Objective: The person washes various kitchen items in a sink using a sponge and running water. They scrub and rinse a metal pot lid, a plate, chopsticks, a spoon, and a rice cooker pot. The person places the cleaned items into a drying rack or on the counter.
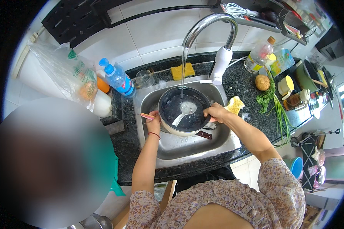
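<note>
A round pot (171, 128) with a dark inside and a cream outer wall is held over the steel sink (218, 143). My left hand (154, 123) grips its left rim and my right hand (215, 112) grips its right rim. Water runs from the curved tap (209, 23) into the pot. A white ladle (184, 111) lies inside it in the water. Pink chopsticks (145, 116) stick out beside my left hand. A knife with a dark handle (203, 134) lies in the sink under the pot.
On the dark counter: a yellow sponge (182, 71), a glass (144, 78), a blue bottle (118, 79), a plastic bag (67, 72), an oil bottle (259, 55), a potato (262, 82), green herbs (276, 105), a yellow cloth (235, 104). A blurred person (49, 160) stands at left.
</note>
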A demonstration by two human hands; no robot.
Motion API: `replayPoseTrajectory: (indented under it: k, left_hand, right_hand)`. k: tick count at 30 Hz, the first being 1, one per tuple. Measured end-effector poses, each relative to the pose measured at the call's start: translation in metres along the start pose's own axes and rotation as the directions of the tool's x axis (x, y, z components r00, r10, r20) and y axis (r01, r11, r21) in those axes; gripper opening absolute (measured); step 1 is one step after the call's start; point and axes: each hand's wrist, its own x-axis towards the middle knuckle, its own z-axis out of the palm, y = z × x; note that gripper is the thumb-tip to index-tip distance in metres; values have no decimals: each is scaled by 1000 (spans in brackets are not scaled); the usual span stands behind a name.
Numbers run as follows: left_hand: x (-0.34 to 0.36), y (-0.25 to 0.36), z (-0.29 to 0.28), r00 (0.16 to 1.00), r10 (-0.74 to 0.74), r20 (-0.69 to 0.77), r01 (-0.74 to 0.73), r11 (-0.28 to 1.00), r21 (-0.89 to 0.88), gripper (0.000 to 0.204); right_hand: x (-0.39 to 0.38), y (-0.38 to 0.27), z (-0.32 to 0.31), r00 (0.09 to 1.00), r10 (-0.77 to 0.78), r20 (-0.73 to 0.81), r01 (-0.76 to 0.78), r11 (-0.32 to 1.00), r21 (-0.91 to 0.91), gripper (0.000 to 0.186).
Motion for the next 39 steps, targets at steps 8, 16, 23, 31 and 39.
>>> replayPoseTrajectory:
  k: [8,16,23,31,39]
  left_hand:
    - [10,-15,-3,998,-45,45,50,991,-122,22]
    - [7,-10,1,996,-29,83,35,997,-69,22]
    - [2,1,7,996,-33,85,35,999,-27,22]
    - [-1,-2,8,997,-24,72,29,997,-68,26]
    - [0,-3,10,997,-43,70,49,996,-80,26]
  right_hand:
    - [-4,1,3,1000,28,-9,-29,998,-49,5]
    - [0,-2,-3,998,-26,-65,17,990,-139,14]
    - [7,0,-7,992,-61,-112,36,975,-221,17]
    - [4,-2,-6,991,-67,-116,39,973,-226,18]
    - [1,-3,-7,991,-49,-128,19,973,-231,17]
